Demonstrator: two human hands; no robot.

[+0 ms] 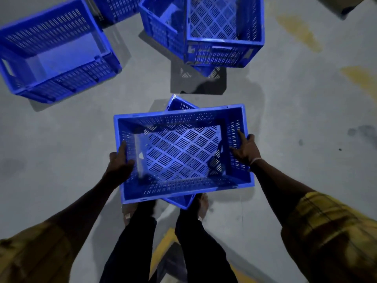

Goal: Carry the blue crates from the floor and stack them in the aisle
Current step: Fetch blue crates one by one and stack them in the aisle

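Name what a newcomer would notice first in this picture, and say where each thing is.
First, the held blue crate at centre, empty, gripped by the left hand and right hand on its short sides. Part of another crate shows beneath it, turned at an angle. More blue crates sit on the grey floor: one upper left, a nested pair at top centre.

Dim grey concrete floor (285,111) with worn yellow paint marks (299,31), perhaps aisle lines.

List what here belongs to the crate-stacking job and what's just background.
Job:
- held crate, left hand, right hand
- crate beneath it
- left floor crate
- top stacked crates

Background:
- yellow floor markings
- dark floor stains
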